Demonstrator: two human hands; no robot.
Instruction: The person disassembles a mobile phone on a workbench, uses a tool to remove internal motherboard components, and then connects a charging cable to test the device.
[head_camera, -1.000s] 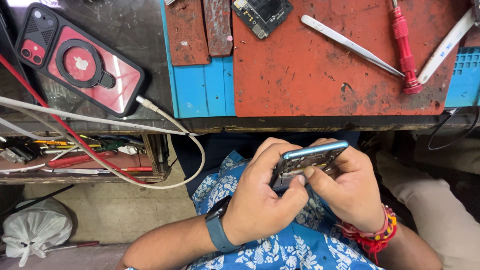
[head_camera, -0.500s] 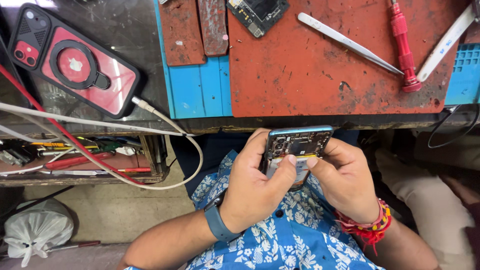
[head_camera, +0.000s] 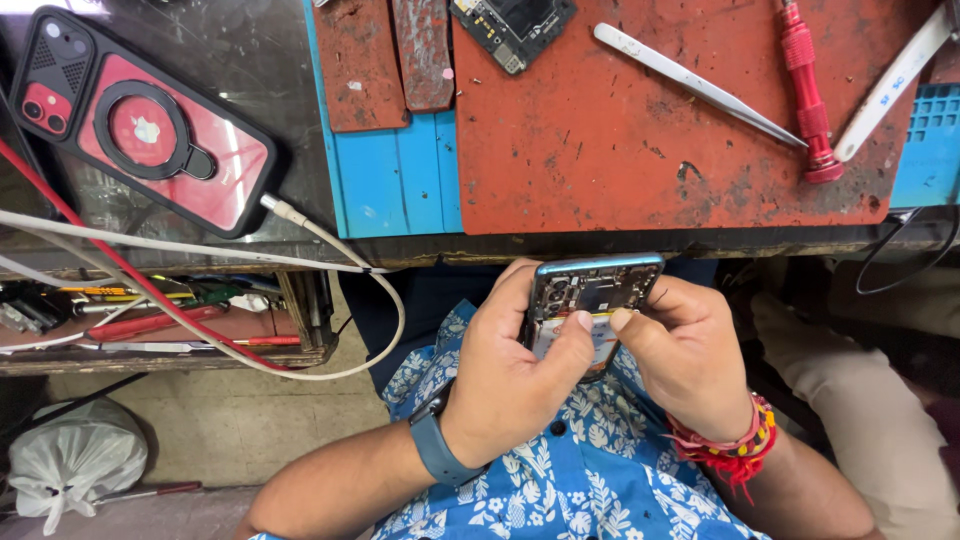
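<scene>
Opened phone (head_camera: 592, 300): between both hands, long axis pointing away from the body.
Left hand (head_camera: 515, 375): fingers clamped on its left edge.
Right hand (head_camera: 690, 355): fingers clamped on its right edge, equally near.

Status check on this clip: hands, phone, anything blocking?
Left hand and right hand both grip the opened phone, thumbs on its exposed insides. Held over the lap, below the bench edge. Nothing blocking.

Workbench: dark worn top (head_camera: 230, 60), front edge chipped.
Mats: blue mat (head_camera: 390, 175) under scuffed red-orange mat (head_camera: 620, 140).
Shelf: open wooden tray (head_camera: 150, 350) below bench, cluttered.
Floor: grey concrete (head_camera: 230, 425); white plastic bag (head_camera: 70, 460).
</scene>
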